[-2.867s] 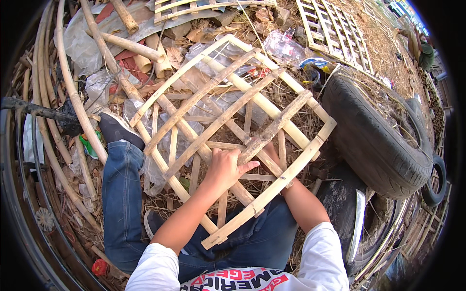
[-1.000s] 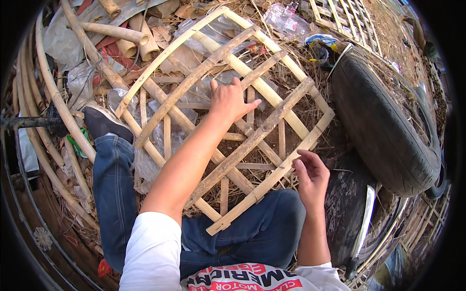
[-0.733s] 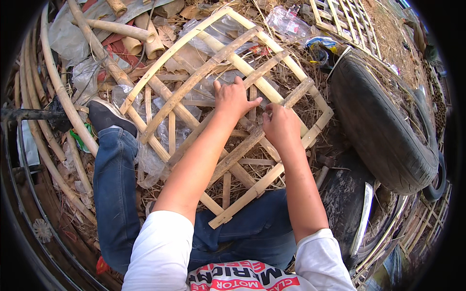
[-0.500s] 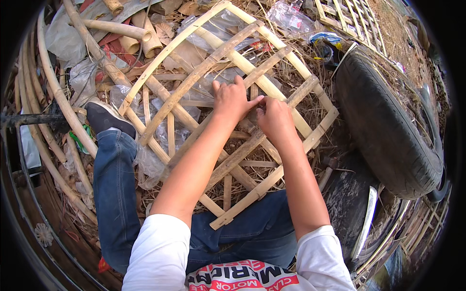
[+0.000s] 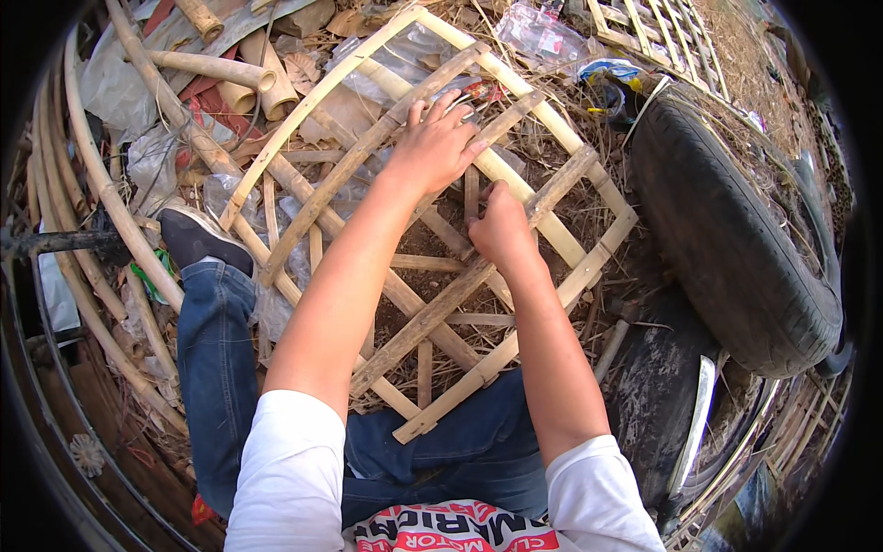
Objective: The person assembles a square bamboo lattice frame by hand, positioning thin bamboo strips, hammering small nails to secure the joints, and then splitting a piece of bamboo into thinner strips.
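Note:
A square bamboo lattice frame (image 5: 589,267) lies tilted across my lap and the ground in front of me. My left hand (image 5: 440,143) rests flat on its upper slats, fingers spread, reaching toward the far corner. My right hand (image 5: 501,230) is closed around a short vertical slat (image 5: 471,195) near the frame's middle, just below and right of the left hand. My left leg in blue jeans (image 5: 216,350) stretches out under the frame, ending in a dark shoe (image 5: 198,237).
A large black tyre (image 5: 736,230) lies at the right, touching the frame's edge. Long bamboo poles (image 5: 101,184) and cut bamboo pieces (image 5: 230,78) lie at the left and top left. Plastic sheets and dry grass cover the ground. Another lattice (image 5: 658,37) lies at the top right.
My left hand has reached further up the frame. My right hand came from the frame's right edge to the middle and closed on a short slat.

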### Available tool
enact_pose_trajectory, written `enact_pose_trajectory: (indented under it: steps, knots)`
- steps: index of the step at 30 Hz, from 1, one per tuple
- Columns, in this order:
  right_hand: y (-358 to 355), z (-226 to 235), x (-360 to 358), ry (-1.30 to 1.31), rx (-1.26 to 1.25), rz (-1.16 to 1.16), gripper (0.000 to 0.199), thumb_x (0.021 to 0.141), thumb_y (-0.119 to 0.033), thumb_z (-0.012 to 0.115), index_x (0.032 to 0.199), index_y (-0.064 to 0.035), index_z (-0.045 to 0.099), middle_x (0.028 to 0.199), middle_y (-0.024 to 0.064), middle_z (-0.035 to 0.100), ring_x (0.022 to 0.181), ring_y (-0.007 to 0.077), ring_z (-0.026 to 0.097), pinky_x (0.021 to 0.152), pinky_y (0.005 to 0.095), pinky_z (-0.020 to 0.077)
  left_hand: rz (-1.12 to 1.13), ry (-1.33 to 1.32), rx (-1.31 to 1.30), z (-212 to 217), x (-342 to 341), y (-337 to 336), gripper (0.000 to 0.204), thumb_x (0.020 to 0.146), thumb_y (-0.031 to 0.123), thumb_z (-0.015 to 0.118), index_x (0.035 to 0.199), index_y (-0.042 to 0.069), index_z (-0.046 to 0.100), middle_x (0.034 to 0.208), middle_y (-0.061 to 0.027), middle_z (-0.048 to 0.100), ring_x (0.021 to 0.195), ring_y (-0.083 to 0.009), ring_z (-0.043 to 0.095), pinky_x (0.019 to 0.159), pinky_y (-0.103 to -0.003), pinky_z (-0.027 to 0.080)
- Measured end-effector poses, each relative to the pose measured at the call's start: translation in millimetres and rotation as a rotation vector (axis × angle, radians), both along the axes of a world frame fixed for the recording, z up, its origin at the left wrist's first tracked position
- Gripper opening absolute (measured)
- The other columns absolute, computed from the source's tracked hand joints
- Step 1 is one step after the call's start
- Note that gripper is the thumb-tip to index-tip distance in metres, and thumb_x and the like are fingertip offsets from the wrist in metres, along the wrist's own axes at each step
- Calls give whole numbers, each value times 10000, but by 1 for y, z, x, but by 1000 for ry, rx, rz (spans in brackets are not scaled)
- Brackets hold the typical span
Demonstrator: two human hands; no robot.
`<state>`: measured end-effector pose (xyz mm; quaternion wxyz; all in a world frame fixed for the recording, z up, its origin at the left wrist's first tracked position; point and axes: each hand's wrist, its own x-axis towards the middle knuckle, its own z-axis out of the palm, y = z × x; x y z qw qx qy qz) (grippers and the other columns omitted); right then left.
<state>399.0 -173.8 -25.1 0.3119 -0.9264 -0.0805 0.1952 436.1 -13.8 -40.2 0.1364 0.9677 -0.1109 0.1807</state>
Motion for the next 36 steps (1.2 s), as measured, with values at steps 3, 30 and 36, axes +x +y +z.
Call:
enact_pose_trajectory:
  steps: [3, 30, 36]
  knots:
    - [-2, 0, -1, 30, -21, -23, 387, 742, -41, 730, 1071, 70, 559, 963, 264, 660, 922, 396, 651, 803, 418, 512, -85, 233, 126, 9, 17, 4, 534, 986, 520, 358, 1099, 97, 663, 1179, -112, 621, 1294, -303, 422, 1092, -604, 212]
    - [-4, 10, 24, 423, -59, 113, 147, 793, 25, 556, 883, 119, 624, 585, 151, 603, 462, 228, 599, 415, 344, 444, -33, 805, 149, 39, 59, -15, 777, 650, 753, 671, 928, 29, 725, 919, -164, 689, 1044, -319, 610, 1074, -588, 137]
    - [-5, 6, 20, 385, 3, 52, 128, 821, 9, 564, 845, 120, 621, 558, 133, 593, 442, 215, 591, 403, 335, 442, -43, 785, 103, 30, 59, -15, 808, 664, 766, 647, 903, -3, 713, 894, -163, 692, 979, -343, 644, 1073, -622, 141]
